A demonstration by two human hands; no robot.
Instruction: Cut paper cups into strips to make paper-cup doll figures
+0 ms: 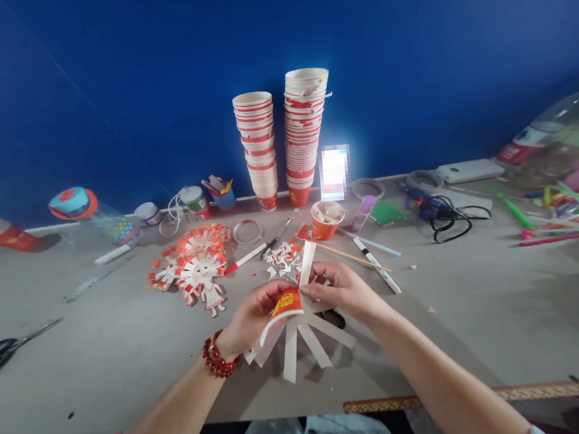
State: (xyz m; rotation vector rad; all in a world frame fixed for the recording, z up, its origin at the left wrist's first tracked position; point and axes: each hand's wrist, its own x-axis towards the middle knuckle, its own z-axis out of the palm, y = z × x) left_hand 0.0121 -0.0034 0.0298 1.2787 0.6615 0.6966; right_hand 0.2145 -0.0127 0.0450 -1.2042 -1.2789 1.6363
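A paper cup cut into strips [293, 352] is held over the front of the table, its white strips fanned out and a red part with a yellow print curling up. My left hand [257, 310], with red bead bracelets at the wrist, is closed round the red part. The fingers of my right hand [338, 287] pinch one strip, which points up and away. Beneath that hand shows a black loop [334, 318], mostly hidden. Just beyond both hands lie white and red paper scraps [285, 257]. Left of them are flower-like paper figures [202, 267] with drawn faces.
Two tall stacks of paper cups [256, 146] stand against the blue wall. A cup of scraps [328, 220], a glue stick [363, 212] and markers [376, 265] lie beyond my hands. Scissors [16, 347] are at left, a glue gun [426, 203] at right.
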